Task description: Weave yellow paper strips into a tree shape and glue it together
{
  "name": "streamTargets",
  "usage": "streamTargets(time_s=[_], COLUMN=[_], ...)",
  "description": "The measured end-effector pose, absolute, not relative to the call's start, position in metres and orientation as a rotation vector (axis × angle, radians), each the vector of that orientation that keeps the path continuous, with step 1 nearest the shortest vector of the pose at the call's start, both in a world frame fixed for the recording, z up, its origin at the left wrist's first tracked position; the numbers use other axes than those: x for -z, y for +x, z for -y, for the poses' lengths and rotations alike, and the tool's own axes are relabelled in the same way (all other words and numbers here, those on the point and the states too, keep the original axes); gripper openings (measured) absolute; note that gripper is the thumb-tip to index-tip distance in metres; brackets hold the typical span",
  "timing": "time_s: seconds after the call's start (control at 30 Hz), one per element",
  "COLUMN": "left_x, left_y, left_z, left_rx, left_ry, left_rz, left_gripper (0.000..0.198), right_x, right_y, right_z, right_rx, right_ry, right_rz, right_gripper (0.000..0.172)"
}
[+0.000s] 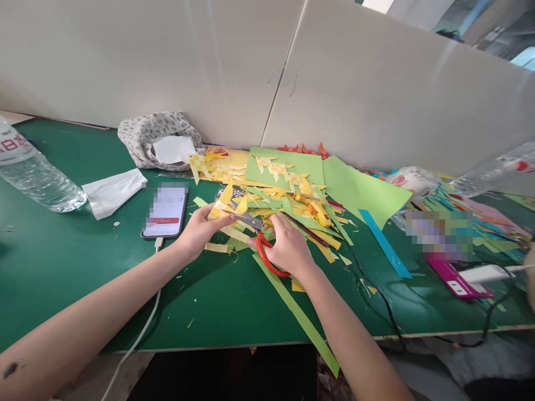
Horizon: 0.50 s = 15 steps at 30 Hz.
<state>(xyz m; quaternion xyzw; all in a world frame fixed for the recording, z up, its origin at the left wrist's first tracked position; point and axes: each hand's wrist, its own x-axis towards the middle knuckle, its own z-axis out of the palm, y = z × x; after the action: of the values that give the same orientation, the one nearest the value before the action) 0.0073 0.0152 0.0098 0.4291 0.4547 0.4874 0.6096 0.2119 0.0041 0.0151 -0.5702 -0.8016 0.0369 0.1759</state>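
Note:
Pinched in my left hand (pixel 199 231) is a woven yellow-and-white paper fish (pixel 227 196) with pointed strip ends. My right hand (pixel 291 248) grips red-handled scissors (pixel 262 252), whose blades point left and reach the paper by my left fingers. Whether the blades are parted is hard to make out. Around and behind both hands lies a pile of yellow and pale green paper strips (pixel 301 209). One long green strip (pixel 301 317) runs from under my right hand past the table's front edge. More woven yellow fish (pixel 278 169) rest on a green sheet (pixel 254 153) behind.
On the green table (pixel 125 284), a phone (pixel 165 209) with a white cable lies left. Further left are a folded tissue (pixel 115 192) and a water bottle (pixel 37 167). A patterned cloth bag (pixel 142 139) sits by the wall. To the right are a blue strip (pixel 384 245) and a magenta power strip (pixel 443 273).

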Motion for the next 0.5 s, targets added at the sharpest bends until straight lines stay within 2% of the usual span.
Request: streamTargets(time_s=[0.2, 0.33, 0.5], left_x=[-0.007, -0.003, -0.001], left_y=[0.005, 0.006, 0.006], left_z=[-0.019, -0.023, -0.024], left_rx=[-1.219, -1.258, -1.3], left_ry=[0.875, 0.782, 0.715], left_rz=[-1.148, -1.139, -1.06], left_gripper=[0.041, 0.042, 0.032], right_x=[-0.015, -0.015, -0.009], right_y=[0.213, 0.208, 0.197], right_z=[-0.005, -0.001, 0.002], right_rx=[-0.084, -0.095, -0.08], right_ry=[-1.666, -1.615, -1.607], right_rz=[1.995, 2.022, 2.172], right_gripper=[0.04, 0.039, 0.038])
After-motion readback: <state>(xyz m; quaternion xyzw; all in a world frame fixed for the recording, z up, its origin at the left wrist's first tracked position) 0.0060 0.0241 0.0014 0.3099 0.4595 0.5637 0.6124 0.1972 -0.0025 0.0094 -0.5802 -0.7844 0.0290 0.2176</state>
